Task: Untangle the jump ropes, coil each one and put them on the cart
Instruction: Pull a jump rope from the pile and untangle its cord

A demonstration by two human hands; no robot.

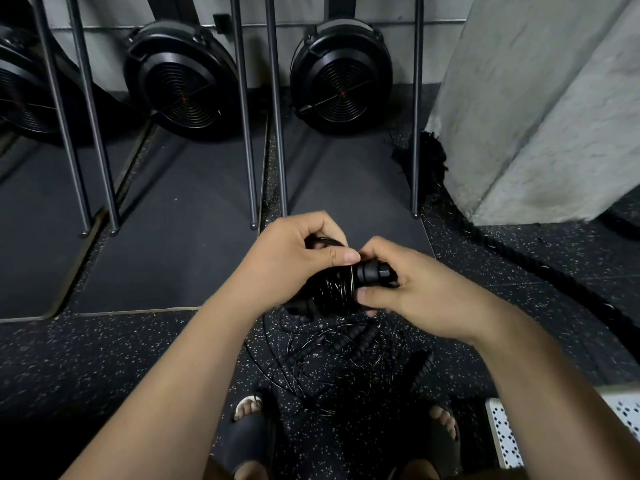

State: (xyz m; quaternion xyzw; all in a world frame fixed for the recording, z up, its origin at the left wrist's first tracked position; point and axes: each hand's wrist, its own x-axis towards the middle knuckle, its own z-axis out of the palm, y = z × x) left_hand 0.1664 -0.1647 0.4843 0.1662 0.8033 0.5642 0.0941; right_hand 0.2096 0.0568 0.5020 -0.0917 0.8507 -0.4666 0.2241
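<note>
A black jump rope coil [334, 289] is held between both hands at the centre of the view. My left hand [294, 258] grips the coiled cable from the left, thumb across the top. My right hand [408, 289] holds the black handle [374, 273] at the coil's right side, fingers curled round it. Below the hands, a tangle of black jump ropes [339, 355] with thin cables and beaded handles lies on the speckled floor between my feet. A white perforated cart corner [502, 434] shows at the bottom right.
Rowing machines with black fan housings [341, 74] stand upright against the far wall, their metal legs [277, 133] reaching the dark mats. A concrete pillar [536, 116] rises at the right, with a thick battle rope [519, 258] curving round its base.
</note>
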